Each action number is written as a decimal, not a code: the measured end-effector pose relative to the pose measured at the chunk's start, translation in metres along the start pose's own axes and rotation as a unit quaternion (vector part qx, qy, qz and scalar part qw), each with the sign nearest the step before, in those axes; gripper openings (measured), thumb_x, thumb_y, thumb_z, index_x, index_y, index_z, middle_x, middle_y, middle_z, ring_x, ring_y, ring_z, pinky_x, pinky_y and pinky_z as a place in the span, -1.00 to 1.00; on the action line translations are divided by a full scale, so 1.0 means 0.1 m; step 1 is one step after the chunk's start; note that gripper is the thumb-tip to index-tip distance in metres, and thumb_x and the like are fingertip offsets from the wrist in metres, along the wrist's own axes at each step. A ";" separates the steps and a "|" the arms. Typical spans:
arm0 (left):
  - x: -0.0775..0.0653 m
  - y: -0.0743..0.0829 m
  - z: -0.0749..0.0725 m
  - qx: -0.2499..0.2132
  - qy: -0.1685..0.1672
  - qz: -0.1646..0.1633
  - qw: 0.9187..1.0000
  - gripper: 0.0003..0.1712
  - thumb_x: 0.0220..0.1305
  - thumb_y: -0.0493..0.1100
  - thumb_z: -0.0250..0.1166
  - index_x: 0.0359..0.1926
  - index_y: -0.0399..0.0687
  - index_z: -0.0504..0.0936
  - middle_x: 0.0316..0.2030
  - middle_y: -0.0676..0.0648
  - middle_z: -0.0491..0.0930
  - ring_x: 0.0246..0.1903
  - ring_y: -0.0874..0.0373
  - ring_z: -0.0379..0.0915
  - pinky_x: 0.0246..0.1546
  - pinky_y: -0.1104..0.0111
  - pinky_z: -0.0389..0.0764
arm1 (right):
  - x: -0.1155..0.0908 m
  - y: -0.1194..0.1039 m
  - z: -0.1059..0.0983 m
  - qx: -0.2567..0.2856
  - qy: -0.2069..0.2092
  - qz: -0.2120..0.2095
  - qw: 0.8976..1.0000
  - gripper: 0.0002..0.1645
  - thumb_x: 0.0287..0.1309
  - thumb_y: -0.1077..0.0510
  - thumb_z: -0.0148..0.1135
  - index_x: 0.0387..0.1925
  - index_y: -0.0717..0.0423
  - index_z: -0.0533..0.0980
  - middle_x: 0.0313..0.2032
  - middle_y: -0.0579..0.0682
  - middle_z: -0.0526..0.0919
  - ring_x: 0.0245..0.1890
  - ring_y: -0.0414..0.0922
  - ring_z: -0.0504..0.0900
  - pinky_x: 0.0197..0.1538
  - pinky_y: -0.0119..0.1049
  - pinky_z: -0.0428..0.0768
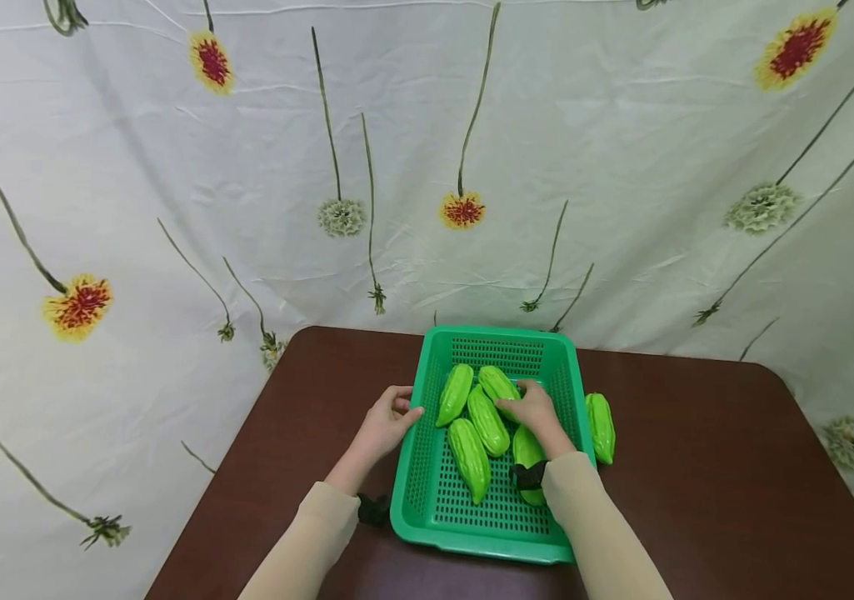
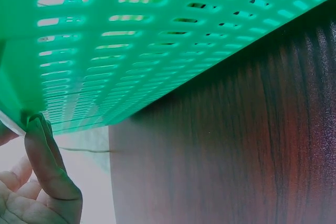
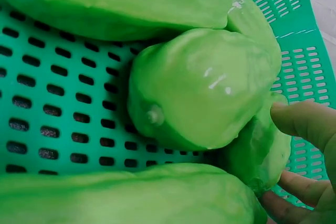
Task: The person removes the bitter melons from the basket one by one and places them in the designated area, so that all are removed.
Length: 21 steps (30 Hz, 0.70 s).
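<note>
A green plastic basket [image 1: 497, 546] with slotted walls stands on the table, holding several bright green bitter melons [image 1: 469, 458]. My left hand [image 1: 389, 421] pinches its left rim, thumb on top and fingers outside; the left wrist view shows those fingers [image 2: 47, 166] against the slotted wall [image 2: 121, 56]. Inside the basket, my right hand [image 1: 535, 410] holds the bitter melon at the back [image 1: 497, 383]. In the right wrist view its thumb [image 3: 304, 121] and fingers lie on either side of that melon [image 3: 262, 150]. Another melon [image 1: 527, 450] is partly hidden below my right wrist.
One more bitter melon [image 1: 601, 427] lies on the dark brown table [image 1: 696, 467], just outside the basket's right wall. Behind the table hangs a white cloth [image 1: 412, 275] printed with flowers. A black strap [image 1: 527, 476] is around my right wrist.
</note>
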State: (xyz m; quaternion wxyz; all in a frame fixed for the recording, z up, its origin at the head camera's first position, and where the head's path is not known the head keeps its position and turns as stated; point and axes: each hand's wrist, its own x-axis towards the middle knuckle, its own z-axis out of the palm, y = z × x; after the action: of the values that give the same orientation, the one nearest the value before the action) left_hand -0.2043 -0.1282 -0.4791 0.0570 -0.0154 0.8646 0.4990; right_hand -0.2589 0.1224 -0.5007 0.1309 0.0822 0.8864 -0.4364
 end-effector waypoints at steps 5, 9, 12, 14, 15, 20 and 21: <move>0.01 0.00 0.00 0.001 -0.001 0.000 1.000 -0.50 0.40 -0.18 0.24 0.29 -0.20 0.39 -0.10 -0.21 0.54 -0.28 0.10 0.50 -0.30 0.25 0.56 | 0.03 0.03 0.02 -0.020 -0.001 -0.002 1.000 -0.17 0.29 0.04 0.27 0.41 0.36 0.18 0.33 0.41 0.30 0.30 0.32 0.34 0.21 0.18 0.44; 0.00 0.00 0.00 0.003 -0.002 0.001 1.000 -0.49 0.40 -0.17 0.24 0.29 -0.21 0.39 -0.09 -0.21 0.54 -0.28 0.09 0.50 -0.29 0.24 0.57 | 0.05 0.03 0.02 -0.041 0.000 -0.002 0.999 -0.18 0.29 0.06 0.27 0.40 0.38 0.19 0.32 0.41 0.32 0.26 0.31 0.38 0.18 0.16 0.47; 0.00 0.00 0.00 0.003 -0.002 0.002 1.000 -0.49 0.40 -0.17 0.24 0.29 -0.21 0.39 -0.10 -0.21 0.54 -0.28 0.10 0.50 -0.29 0.24 0.56 | 0.05 0.02 0.02 -0.049 0.002 -0.002 0.999 -0.21 0.29 0.08 0.27 0.39 0.39 0.21 0.30 0.41 0.34 0.23 0.31 0.41 0.15 0.14 0.50; 0.00 0.00 0.00 0.004 -0.002 0.005 1.000 -0.49 0.40 -0.17 0.24 0.29 -0.22 0.39 -0.11 -0.21 0.54 -0.29 0.10 0.49 -0.29 0.23 0.56 | 0.05 0.02 0.02 -0.053 0.004 -0.002 0.999 -0.22 0.29 0.09 0.27 0.38 0.39 0.22 0.29 0.40 0.36 0.22 0.30 0.43 0.14 0.13 0.51; 0.01 0.00 0.00 0.003 -0.001 0.006 1.000 -0.50 0.40 -0.17 0.24 0.29 -0.22 0.39 -0.11 -0.21 0.54 -0.29 0.10 0.49 -0.29 0.23 0.56 | 0.05 0.02 0.02 -0.054 0.005 -0.002 0.999 -0.22 0.29 0.09 0.27 0.38 0.39 0.23 0.29 0.40 0.37 0.21 0.30 0.44 0.13 0.13 0.52; 0.01 0.00 0.00 0.001 -0.001 0.004 1.000 -0.50 0.40 -0.17 0.24 0.29 -0.21 0.40 -0.11 -0.21 0.54 -0.28 0.10 0.50 -0.27 0.23 0.57 | 0.03 0.00 0.02 -0.049 0.013 -0.003 0.999 -0.25 0.28 0.07 0.28 0.37 0.36 0.27 0.28 0.37 0.40 0.19 0.28 0.46 0.12 0.12 0.53; 0.01 -0.01 0.00 0.002 -0.001 0.004 1.000 -0.49 0.40 -0.17 0.24 0.29 -0.21 0.39 -0.11 -0.21 0.54 -0.28 0.09 0.51 -0.27 0.23 0.57 | 0.03 0.00 0.01 -0.046 0.015 -0.004 0.999 -0.25 0.28 0.07 0.28 0.37 0.35 0.27 0.28 0.37 0.40 0.20 0.28 0.46 0.12 0.12 0.53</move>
State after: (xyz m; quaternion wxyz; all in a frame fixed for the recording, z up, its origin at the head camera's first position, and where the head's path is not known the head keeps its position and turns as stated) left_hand -0.2057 -0.1288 -0.4797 0.0557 -0.0118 0.8654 0.4978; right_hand -0.2617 0.1212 -0.5024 0.1196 0.0788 0.9079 -0.3940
